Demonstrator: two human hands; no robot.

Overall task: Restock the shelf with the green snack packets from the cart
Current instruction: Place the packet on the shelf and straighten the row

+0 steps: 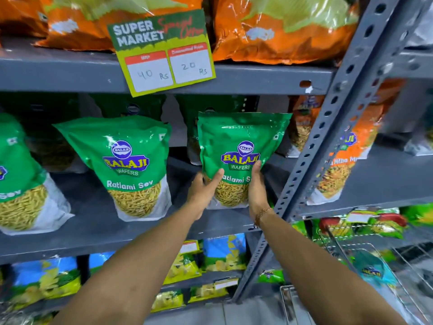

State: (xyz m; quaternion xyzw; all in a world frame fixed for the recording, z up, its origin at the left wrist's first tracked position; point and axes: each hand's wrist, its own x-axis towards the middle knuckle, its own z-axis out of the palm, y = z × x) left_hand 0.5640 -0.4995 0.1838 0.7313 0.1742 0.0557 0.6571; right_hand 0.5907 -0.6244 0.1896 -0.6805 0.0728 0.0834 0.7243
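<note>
A green snack packet (236,141) marked "Ratlami Sev" stands upright at the right end of the grey middle shelf (98,219). My left hand (202,192) grips its lower left side and my right hand (256,191) grips its lower right side. Two more green packets stand on the same shelf, one (131,165) in the middle and one (16,174) at the far left. Further green packets stand behind them in shadow. The wire cart (365,261) is at the lower right, with a teal packet (372,268) in it.
Orange bags (281,31) fill the top shelf, with a price sign (161,52) hanging from its edge. A perforated grey upright (328,127) slants just right of the held packet. Orange packets (344,160) sit beyond it. Blue and yellow packets (218,254) line the lower shelves.
</note>
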